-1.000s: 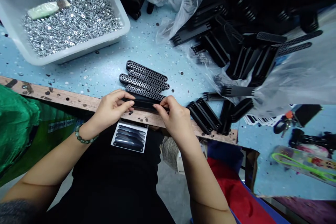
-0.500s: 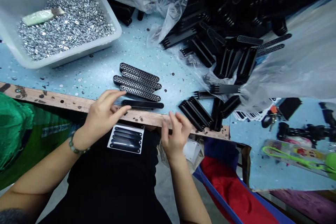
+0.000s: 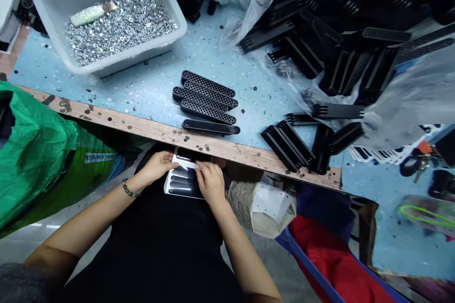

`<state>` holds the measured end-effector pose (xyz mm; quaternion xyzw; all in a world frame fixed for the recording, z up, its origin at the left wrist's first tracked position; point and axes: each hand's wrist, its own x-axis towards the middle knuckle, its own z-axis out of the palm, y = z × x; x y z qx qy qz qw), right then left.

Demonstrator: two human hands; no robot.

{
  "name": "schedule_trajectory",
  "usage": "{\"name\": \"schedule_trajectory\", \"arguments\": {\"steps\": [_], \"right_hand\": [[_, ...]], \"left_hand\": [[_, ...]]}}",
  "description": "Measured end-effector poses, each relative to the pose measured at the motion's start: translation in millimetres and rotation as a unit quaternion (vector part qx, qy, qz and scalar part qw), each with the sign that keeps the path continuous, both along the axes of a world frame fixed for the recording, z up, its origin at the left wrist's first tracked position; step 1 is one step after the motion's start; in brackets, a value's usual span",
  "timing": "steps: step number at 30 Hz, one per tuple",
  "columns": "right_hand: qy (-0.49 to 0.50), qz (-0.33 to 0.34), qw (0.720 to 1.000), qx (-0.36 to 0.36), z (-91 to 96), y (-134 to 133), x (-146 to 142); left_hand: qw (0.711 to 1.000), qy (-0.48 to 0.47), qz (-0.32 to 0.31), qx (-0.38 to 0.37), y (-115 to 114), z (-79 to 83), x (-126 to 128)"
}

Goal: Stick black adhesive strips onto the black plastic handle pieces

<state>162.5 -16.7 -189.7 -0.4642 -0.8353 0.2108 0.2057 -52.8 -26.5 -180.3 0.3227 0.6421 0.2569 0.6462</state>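
A white sticker sheet with black elongated stickers lies on my lap, below the table edge. My left hand pinches the sheet's upper left corner. My right hand rests on its right side, fingers closed at the top edge. On the table above lies a smooth black oblong piece near the wooden edge. Behind it sit several black perforated oblong pieces side by side.
A white tub of small metal nuts stands at the back left. Clear plastic bags with many black parts fill the right. More black parts lie near the edge. A green bag hangs left, a red cloth lower right.
Both hands let go of the smooth black piece, left it on the table by the edge, and dropped to the sticker sheet on my lap. The camera view shifted.
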Motion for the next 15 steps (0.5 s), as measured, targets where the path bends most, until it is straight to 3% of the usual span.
{"name": "schedule_trajectory", "arguments": {"steps": [6,15], "right_hand": [[0.019,0.059,0.997,0.04,12.7,15.1,-24.9],[0.084,0.108,0.99,0.031,26.1,23.4,-21.2]], "left_hand": [[0.995,-0.035,-0.048,0.074,-8.8,11.9,-1.0],[0.956,0.054,-0.177,0.229,-3.4,24.0,-4.1]]}}
